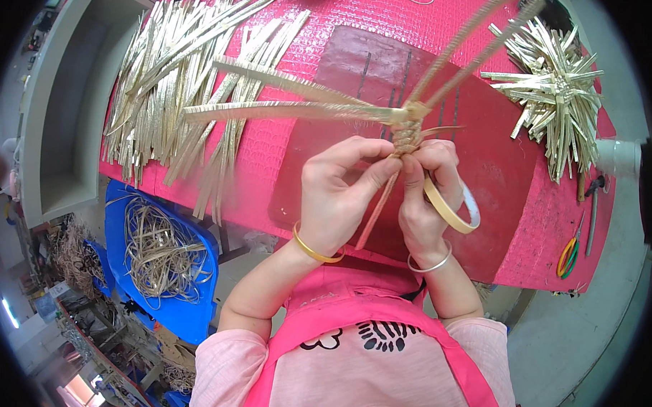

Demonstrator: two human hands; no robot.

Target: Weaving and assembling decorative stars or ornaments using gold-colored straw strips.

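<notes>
A woven straw knot [407, 132] is being pinched just above both hands, over the pink table [320, 31]; left hand [336, 192] is being closed on the strip under it; right hand [426, 193] is being closed on the knot's base, a tape ring [452, 210] hanging round its fingers; long straw strips [287, 108] are fanning out leftward and upward; finished straw star [555, 88] is lying well apart, right.

A woven straw braid [407, 134] of matt, pale gold strips is seen. The pink table cover [280, 133] looks like textured woven plastic. 2 smooth bangles are worn: glossy gold metal [315, 251] and silvery metal [430, 265].
</notes>
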